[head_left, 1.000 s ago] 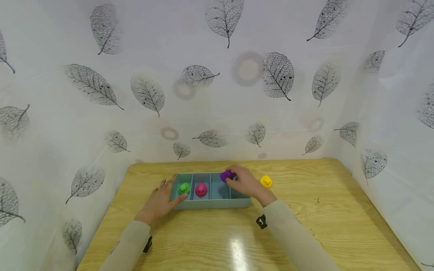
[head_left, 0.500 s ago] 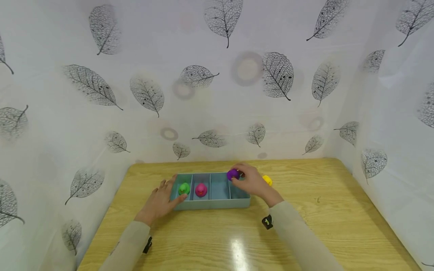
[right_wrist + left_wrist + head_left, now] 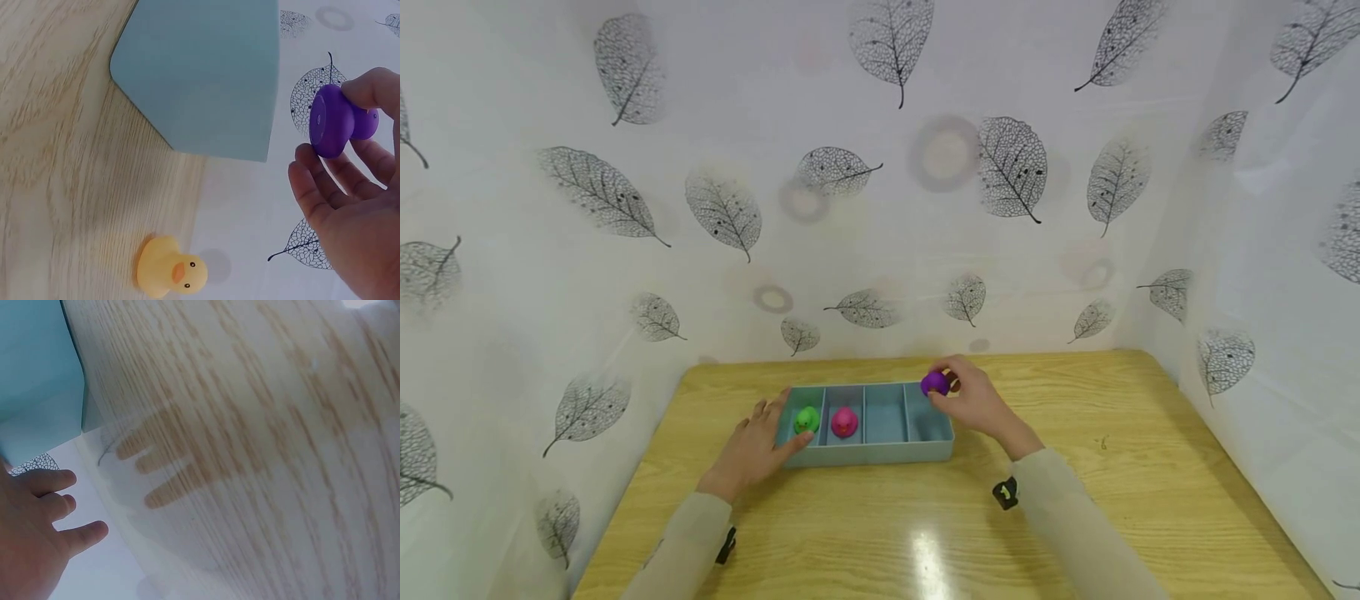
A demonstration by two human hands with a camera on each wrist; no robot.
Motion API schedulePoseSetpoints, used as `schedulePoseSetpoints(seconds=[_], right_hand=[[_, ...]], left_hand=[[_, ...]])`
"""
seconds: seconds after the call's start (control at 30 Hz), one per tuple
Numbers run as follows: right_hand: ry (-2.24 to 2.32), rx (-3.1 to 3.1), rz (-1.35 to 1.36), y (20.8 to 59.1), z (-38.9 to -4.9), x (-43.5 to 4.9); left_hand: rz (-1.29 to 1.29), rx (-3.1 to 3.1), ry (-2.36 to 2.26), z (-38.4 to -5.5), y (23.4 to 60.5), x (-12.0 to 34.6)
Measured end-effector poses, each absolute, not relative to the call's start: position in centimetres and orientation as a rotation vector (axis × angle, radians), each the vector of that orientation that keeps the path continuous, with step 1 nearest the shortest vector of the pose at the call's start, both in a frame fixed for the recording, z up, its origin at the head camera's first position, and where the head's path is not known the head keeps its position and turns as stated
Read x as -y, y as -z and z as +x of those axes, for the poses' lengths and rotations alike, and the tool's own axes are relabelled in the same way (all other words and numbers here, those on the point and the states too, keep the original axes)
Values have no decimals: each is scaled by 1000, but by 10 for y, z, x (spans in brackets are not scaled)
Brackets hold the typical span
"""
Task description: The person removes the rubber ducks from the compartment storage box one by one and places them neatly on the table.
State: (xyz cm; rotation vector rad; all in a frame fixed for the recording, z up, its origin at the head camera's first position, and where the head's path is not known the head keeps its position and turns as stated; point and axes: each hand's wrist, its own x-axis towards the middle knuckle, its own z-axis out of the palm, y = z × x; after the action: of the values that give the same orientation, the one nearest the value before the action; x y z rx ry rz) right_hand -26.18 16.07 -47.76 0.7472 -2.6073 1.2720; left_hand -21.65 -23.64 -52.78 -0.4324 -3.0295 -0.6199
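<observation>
Pinching the purple toy duck (image 3: pixel 935 383), the right hand (image 3: pixel 981 406) has moved rightward, so the end compartment (image 3: pixel 931 427) of the divided tray (image 3: pixel 874 453) lies just below its grip, duck unplaced, the spread left hand (image 3: pixel 752 443) well leftward.

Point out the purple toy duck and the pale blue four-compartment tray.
Purple toy duck (image 3: pixel 333 121), right wrist view: rounded body.
Pale blue four-compartment tray (image 3: pixel 872 455), head view: near outer wall.
</observation>
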Motion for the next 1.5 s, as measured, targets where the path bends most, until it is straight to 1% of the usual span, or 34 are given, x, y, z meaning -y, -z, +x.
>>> schedulePoseSetpoints(seconds=[0.47,0.87,1.2,1.5], right_hand=[[-1274,2610,697,479,-259,-181],[-1268,2600,613,488,-259,-206],[-1315,2661,464,488,-256,-228],[-1262,2700,362,489,-255,-251]], left_hand=[[-439,3028,619,-217,531,238],[-436,3031,610,-217,531,237],[-431,3033,608,-217,531,236],[-434,3034,609,-216,530,236]])
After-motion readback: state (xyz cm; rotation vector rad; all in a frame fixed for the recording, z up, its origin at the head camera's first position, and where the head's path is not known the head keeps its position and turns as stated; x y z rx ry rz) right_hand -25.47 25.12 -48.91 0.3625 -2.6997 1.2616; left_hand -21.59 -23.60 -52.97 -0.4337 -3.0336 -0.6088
